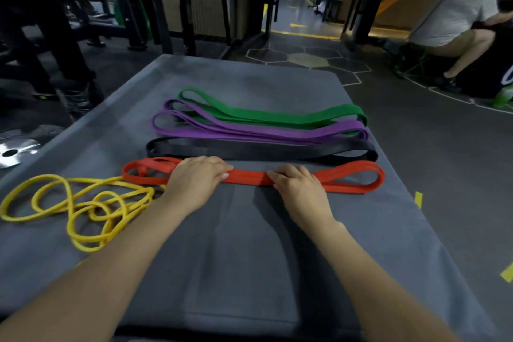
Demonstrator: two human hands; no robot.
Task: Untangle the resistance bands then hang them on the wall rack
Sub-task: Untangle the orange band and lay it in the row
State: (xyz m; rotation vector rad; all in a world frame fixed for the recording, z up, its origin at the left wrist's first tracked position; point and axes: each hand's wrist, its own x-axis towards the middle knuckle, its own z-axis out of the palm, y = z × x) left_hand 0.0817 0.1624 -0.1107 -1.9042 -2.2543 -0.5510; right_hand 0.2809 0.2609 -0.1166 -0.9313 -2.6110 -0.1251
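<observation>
Several resistance bands lie in rows on a grey mat (249, 258). The green band (277, 114) is farthest, then the purple band (249, 130), then the black band (249, 148). Nearest is the red band (352, 178), folded flat. My left hand (194, 183) and my right hand (299, 189) both rest palm-down on the red band's middle, fingers pressing it onto the mat. A thin yellow band (83, 208) lies tangled in loops at the left, its end touching the red band. No wall rack is in view.
Black gym frames and racks (69, 22) stand at the back left. A metal weight plate (14, 151) lies on the floor at left. A person (455, 16) crouches at the far right. Dark floor with yellow tape marks (417, 198) surrounds the mat.
</observation>
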